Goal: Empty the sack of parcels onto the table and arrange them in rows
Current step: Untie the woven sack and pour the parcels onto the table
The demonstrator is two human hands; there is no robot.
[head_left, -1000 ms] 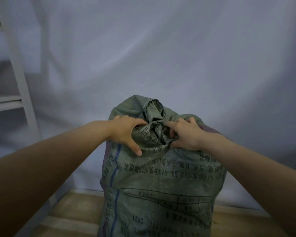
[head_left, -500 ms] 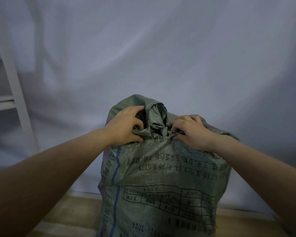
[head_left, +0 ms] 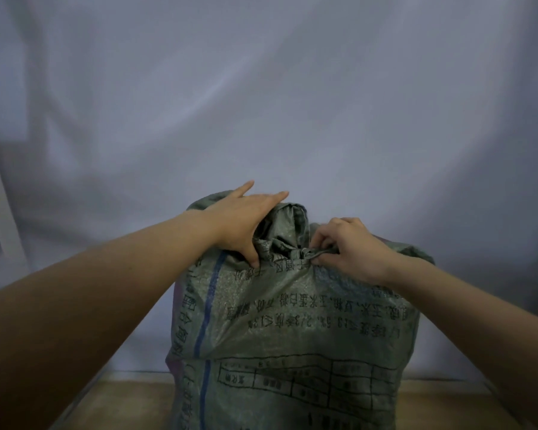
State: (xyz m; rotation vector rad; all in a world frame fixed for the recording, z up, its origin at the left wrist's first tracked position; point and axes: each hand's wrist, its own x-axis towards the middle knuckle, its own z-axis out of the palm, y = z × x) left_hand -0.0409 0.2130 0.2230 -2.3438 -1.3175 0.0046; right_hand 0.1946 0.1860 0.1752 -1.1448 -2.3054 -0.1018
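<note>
A pale grey backdrop cloth (head_left: 261, 88) fills the space behind. In front of it a full green woven sack (head_left: 292, 330) printed with black text and a blue stripe stands upright on the wooden worktop (head_left: 131, 395), near its far edge, its neck bunched and tied at the top. The left hand (head_left: 241, 223) lies flat with straight fingers over the sack's top left shoulder, thumb pressing into the fabric. The right hand (head_left: 351, 248) pinches the tie (head_left: 308, 252) at the neck between curled fingers and thumb.
</note>
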